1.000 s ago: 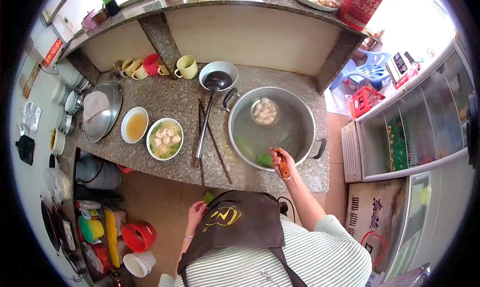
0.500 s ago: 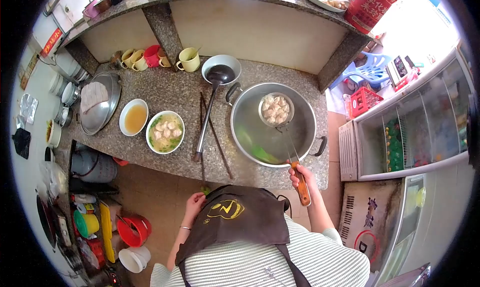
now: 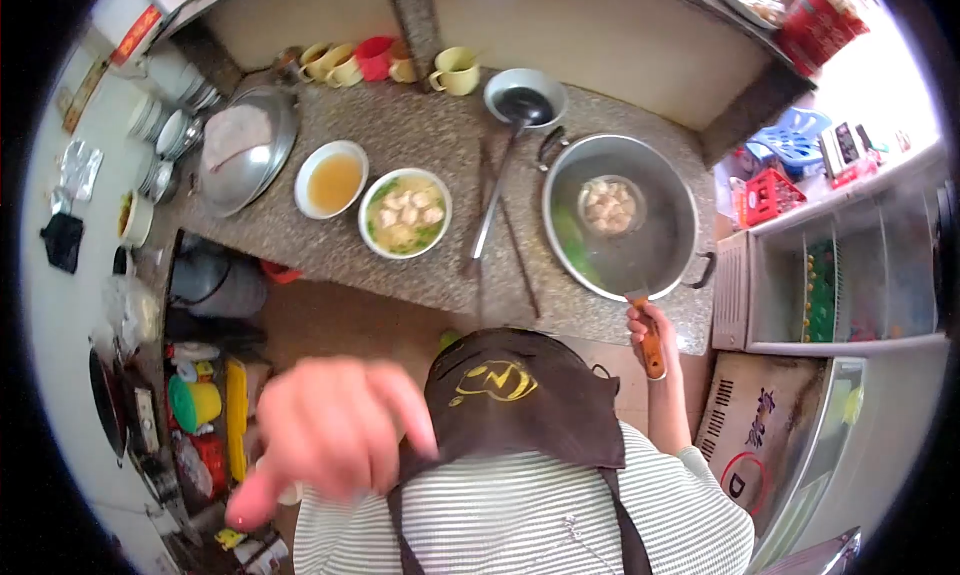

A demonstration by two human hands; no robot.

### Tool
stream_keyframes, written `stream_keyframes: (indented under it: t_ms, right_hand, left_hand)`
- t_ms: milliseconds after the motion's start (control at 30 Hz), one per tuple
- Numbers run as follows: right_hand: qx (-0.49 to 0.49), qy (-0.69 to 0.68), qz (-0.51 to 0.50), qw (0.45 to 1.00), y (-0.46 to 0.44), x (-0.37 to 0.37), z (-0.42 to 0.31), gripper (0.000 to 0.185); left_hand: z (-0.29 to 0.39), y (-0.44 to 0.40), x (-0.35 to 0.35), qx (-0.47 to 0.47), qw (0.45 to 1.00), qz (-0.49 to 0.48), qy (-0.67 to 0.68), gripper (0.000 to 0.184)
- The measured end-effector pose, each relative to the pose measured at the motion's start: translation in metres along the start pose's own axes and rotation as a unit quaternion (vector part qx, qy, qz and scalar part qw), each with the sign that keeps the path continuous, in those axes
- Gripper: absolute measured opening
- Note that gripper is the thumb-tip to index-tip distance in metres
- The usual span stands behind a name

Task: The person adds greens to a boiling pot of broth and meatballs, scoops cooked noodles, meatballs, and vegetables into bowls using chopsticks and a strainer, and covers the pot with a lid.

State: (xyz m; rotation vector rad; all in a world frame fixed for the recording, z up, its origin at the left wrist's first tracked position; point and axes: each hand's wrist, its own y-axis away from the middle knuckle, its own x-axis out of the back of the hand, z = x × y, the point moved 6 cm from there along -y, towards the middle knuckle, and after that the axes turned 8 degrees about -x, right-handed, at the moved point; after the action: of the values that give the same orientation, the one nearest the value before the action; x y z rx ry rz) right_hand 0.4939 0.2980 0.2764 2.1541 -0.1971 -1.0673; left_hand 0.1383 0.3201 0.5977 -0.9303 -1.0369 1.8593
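Note:
Close to the camera, my left hand (image 3: 335,430) is raised and blurred by motion. Its outer fingers are spread apart, the middle ones look curled, and I see nothing in it. Fingers wrapped round the wooden handle (image 3: 652,350) of a strainer, my right hand (image 3: 664,327) is beside the pot's near rim. The strainer's basket holds wontons (image 3: 609,206) down in the liquid of the large metal pot (image 3: 551,237). Some green leaves lie at the pot's left side. Left of it stands a white bowl (image 3: 392,254) of soup with wontons and chopped greens.
A bowl of broth (image 3: 334,182), a lidded pan (image 3: 278,135) and a long ladle (image 3: 493,205) resting in a metal bowl (image 3: 550,83) stand on the granite counter. Long chopsticks (image 3: 520,250) lie between. Several mugs (image 3: 457,72) line the back wall. A glass-door fridge (image 3: 760,295) is at the right.
My left hand has come up from beside the apron towards the camera. The view has shifted, so the counter appears further right and higher. My right hand keeps hold of the strainer.

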Motion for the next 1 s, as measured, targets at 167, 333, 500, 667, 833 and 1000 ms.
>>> stream_keyframes:
  t_ms: [167,333,500,667,833,1000]
  right_hand:
    - [0.019,-0.045,-0.051,0.998,0.002,-0.029,0.019,0.038]
    - [0.032,-0.1,-0.046,0.993,0.013,-0.064,0.041,0.039]
    - [0.028,-0.137,-0.107,0.984,0.006,-0.058,0.053,0.043]
    - [0.063,-0.162,-0.074,0.982,0.01,-0.058,0.066,0.037]
    - [0.086,-0.113,-0.007,0.99,0.002,-0.063,0.072,0.031]
    - [0.101,0.064,0.069,0.99,-0.006,-0.109,0.09,0.035]
  left_hand:
    - [0.05,-0.042,-0.027,-0.052,0.994,-0.013,0.1,0.041]
    - [0.087,-0.034,-0.007,-0.032,0.991,0.093,0.088,0.04]
    - [0.126,-0.011,0.001,-0.043,0.981,-0.024,0.187,0.033]
    - [0.129,-0.008,0.007,-0.151,0.977,0.132,0.075,0.032]
    - [0.153,0.001,0.017,-0.165,0.977,0.128,0.048,0.027]
    - [0.171,0.009,0.014,-0.14,0.98,0.134,0.045,0.027]
